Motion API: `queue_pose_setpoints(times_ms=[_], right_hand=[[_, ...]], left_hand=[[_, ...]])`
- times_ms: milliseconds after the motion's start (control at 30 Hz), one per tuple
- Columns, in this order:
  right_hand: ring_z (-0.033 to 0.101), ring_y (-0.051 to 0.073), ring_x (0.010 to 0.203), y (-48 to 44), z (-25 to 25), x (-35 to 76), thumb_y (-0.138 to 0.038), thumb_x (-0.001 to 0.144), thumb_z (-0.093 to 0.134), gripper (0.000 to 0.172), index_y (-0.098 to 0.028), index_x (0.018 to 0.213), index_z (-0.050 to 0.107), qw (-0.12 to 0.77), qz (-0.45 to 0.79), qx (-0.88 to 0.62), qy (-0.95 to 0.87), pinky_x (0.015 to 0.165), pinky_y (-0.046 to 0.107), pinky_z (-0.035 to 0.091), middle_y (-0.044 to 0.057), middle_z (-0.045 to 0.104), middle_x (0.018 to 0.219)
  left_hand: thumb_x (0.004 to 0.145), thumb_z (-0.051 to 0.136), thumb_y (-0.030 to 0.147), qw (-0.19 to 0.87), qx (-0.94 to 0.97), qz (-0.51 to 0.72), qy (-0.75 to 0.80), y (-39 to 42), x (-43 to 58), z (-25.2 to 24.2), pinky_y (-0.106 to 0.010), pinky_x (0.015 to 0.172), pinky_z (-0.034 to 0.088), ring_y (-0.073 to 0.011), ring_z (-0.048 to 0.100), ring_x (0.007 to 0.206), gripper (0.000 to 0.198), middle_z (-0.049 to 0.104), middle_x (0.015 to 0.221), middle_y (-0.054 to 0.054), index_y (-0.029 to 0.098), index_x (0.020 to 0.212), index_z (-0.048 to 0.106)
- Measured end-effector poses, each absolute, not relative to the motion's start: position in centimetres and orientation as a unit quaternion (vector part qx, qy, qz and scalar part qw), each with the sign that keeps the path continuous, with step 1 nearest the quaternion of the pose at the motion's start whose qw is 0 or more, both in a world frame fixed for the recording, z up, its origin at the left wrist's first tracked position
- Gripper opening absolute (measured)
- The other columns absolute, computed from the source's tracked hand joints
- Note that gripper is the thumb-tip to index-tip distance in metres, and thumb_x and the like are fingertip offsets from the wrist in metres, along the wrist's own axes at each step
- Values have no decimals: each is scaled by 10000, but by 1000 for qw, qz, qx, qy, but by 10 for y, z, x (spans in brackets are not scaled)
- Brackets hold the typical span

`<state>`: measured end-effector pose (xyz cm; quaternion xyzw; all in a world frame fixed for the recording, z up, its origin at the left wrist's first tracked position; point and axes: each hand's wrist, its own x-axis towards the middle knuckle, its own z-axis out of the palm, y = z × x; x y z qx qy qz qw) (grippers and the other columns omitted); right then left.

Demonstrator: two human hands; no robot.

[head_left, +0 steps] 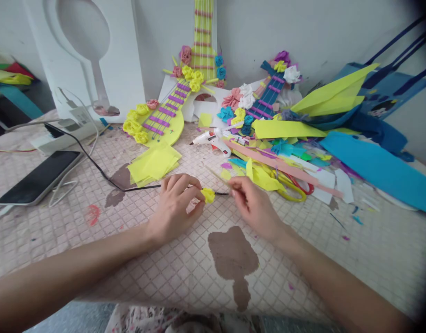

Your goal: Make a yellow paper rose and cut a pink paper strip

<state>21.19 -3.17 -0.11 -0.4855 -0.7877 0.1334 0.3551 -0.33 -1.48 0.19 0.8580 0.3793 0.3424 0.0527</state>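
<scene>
at the near edge, a floral cloth [143, 319] over the lap is cut off by the frame. above it, on the quilted table cover [147, 277], lies a brown patch [234, 254]. both forearms run out of the frame at the lower corners.

the left hand [178, 203] is curled, its thumb and forefinger closed on a small yellow paper flower [209, 195]; the fingertips hide part of the flower, and its folds are hard to make out. the right hand [252, 203] is half closed, pinching a thin stick [216, 175] that slants up and to the left; its remaining fingers tuck under, partly out of sight. the two hands are near each other, apart, with the flower between them. a black cord [105, 175] passes behind the left hand and shows again beyond the flower.

farther off lie yellow paper sheets [155, 163], a phone [39, 178] at left, and scissors with yellow handles [296, 193], their blades lost under paper scraps. a white glue gun [215, 138] points left, its back end muddled among scraps.

at the back stand a yellow paper guitar [173, 127] and a blue one, partly covered by flowers; a taller yellow neck [203, 37] and a white board [126, 69] are cut off at the top.
</scene>
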Motion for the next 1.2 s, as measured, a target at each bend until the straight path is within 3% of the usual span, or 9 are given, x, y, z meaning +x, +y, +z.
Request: queue_pose_setpoints(times_ms=[100,200,467,700,1000,1200], right_hand=[[608,149,881,-44,-3,195,-97,880,379,261,-213,1107,433,335,197,-463,-797,738,281,491,52,610,986],[615,165,876,-49,-5,187,-104,862,415,235,-200,1075,440,326,202,-483,-787,737,300,501,63,610,996],[611,178,856,-49,-5,179,-125,893,395,189,-210,1044,470,290,151,-494,-806,706,317,496,58,602,977],[613,195,850,-49,-5,173,-221,816,569,194,-185,989,490,280,71,-524,-801,629,282,467,55,609,946],[606,155,754,-48,-7,170,-198,856,514,77,-184,931,513,238,1,-534,-811,522,248,365,43,627,899],[593,142,722,-48,-8,173,-159,862,464,86,-191,928,509,243,-9,-521,-818,508,255,331,34,622,890]], left_hand=[[805,586,137,73,846,345,399,-15,-3,1,-387,827,361,-202,495,955,64,573,964,-28,196,782,575],[794,596,139,91,840,347,408,-15,-3,-1,-389,839,368,-201,495,957,64,563,967,-29,193,768,573],[797,596,137,117,834,356,405,-15,-3,-3,-397,857,374,-192,496,950,58,556,985,-29,194,795,580],[779,601,129,104,838,345,409,-15,-1,-4,-382,834,375,-186,503,928,62,569,952,-23,186,766,579],[760,607,103,112,839,346,404,-15,1,-5,-382,833,364,-186,502,926,97,579,948,-17,194,770,574],[753,629,124,95,843,343,402,-15,1,-6,-377,822,359,-189,510,909,101,595,917,-12,197,771,563]])
